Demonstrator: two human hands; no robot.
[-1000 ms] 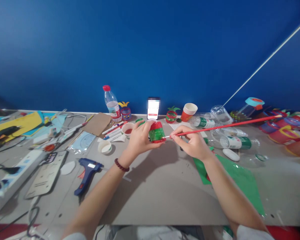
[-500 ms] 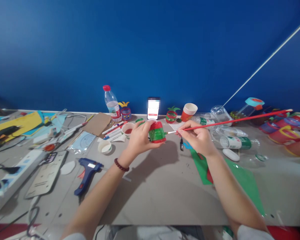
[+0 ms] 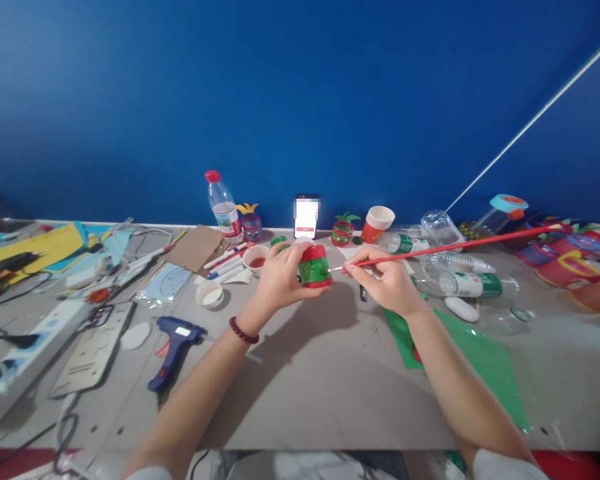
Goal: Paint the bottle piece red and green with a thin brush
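A paper cup, red with a wide green painted band, is gripped by my left hand above the table. Its left side is hidden behind my fingers. Between the thumb and fingers of my right hand is a long red-handled paintbrush. The brush tip meets the right part of the green band, and the handle slants up to the right. Behind my left hand stands a small paper cup with red paint, and a white cup is tilted to its left.
A blue glue gun and a power strip lie on the left. Plastic bottles and green sheets are on the right. A phone stands at the wall beside stacked red cups.
My right hand has moved slightly left with the paintbrush, bringing its tip farther onto the green band. My left hand and the cup have barely moved.
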